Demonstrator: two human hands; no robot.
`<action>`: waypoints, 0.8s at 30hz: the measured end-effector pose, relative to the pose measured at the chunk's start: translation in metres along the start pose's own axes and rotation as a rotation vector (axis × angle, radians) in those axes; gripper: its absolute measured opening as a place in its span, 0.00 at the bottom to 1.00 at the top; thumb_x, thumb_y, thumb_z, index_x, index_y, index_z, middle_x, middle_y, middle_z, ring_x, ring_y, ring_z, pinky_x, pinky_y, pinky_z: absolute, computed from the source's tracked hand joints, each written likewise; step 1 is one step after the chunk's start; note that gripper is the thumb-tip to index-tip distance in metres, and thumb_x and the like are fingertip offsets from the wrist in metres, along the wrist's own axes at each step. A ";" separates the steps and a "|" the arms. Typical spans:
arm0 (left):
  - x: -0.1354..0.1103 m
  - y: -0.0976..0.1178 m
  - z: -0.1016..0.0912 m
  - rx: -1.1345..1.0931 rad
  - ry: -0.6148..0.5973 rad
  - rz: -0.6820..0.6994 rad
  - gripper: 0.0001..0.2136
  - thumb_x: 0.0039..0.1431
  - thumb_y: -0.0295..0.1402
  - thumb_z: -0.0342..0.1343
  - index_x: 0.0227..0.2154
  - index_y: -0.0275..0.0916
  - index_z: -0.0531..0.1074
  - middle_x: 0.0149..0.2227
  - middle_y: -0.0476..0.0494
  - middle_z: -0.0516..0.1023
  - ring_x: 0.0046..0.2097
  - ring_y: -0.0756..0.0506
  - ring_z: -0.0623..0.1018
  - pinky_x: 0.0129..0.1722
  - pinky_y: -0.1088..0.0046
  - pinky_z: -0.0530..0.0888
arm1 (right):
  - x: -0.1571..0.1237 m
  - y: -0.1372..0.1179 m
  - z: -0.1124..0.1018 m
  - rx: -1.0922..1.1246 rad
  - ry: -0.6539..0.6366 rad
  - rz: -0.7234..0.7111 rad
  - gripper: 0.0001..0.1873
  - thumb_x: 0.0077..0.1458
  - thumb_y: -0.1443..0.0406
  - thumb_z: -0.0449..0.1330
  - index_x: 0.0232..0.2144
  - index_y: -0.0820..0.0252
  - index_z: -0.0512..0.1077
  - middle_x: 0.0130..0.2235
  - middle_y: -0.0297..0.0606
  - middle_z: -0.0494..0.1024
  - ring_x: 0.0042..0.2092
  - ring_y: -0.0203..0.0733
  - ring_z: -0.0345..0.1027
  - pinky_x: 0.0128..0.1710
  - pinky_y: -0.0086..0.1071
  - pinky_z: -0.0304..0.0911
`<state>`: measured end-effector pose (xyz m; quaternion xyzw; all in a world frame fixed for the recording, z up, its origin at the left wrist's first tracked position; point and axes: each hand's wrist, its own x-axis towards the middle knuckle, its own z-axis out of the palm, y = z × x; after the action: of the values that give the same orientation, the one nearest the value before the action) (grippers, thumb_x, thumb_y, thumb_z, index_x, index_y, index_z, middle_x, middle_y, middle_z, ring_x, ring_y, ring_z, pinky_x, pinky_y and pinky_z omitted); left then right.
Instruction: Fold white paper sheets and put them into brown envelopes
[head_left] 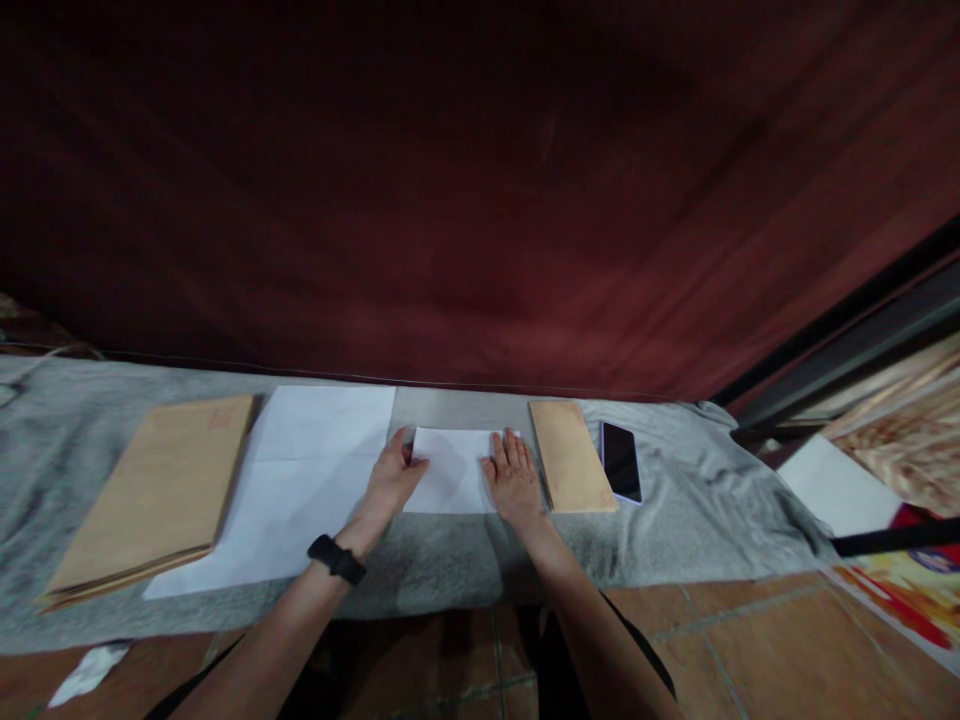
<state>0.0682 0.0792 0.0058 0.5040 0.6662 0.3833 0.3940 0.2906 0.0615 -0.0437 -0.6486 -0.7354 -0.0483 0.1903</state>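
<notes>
A small white folded sheet of paper [454, 472] lies flat in front of me on the grey cloth. My left hand [391, 472] pinches its left edge, thumb on top and the fingers partly hidden behind the edge. Across the right end of the sheet, my right hand [514, 478] rests flat with its fingers stretched out. Beside my left hand spreads a larger stack of white paper [307, 470], with a crease across it. Just right of my right hand is a small brown envelope stack [574, 458].
Large brown envelopes [161, 480] are piled at the left, overlapping the white paper. A phone [621, 462] with a dark screen lies right of the small envelopes. The grey cloth [705, 500] has folds at the right. A dark red curtain [465, 220] hangs behind.
</notes>
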 end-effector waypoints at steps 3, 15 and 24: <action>-0.002 0.004 0.001 -0.309 0.001 -0.166 0.37 0.45 0.24 0.61 0.62 0.36 0.62 0.27 0.54 0.75 0.27 0.47 0.75 0.28 0.74 0.70 | 0.002 -0.005 -0.007 0.066 -0.024 0.027 0.28 0.70 0.59 0.50 0.67 0.67 0.61 0.69 0.58 0.59 0.70 0.56 0.52 0.67 0.54 0.52; -0.010 0.044 -0.006 -0.925 -0.173 -0.239 0.22 0.48 0.31 0.64 0.48 0.38 0.73 0.35 0.45 0.83 0.34 0.45 0.82 0.34 0.71 0.77 | -0.005 -0.029 -0.063 0.574 -0.124 -0.262 0.33 0.63 0.69 0.52 0.69 0.57 0.57 0.69 0.44 0.61 0.69 0.45 0.55 0.70 0.47 0.50; -0.024 0.028 0.025 -0.638 -0.362 -0.206 0.25 0.58 0.44 0.61 0.55 0.40 0.69 0.53 0.35 0.79 0.51 0.41 0.81 0.45 0.64 0.80 | 0.014 -0.031 -0.066 1.542 0.267 0.575 0.36 0.67 0.46 0.45 0.64 0.66 0.62 0.57 0.49 0.77 0.58 0.49 0.72 0.55 0.43 0.71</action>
<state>0.1058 0.0640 0.0242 0.3459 0.4799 0.4346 0.6791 0.2740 0.0488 0.0275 -0.4876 -0.3391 0.4430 0.6716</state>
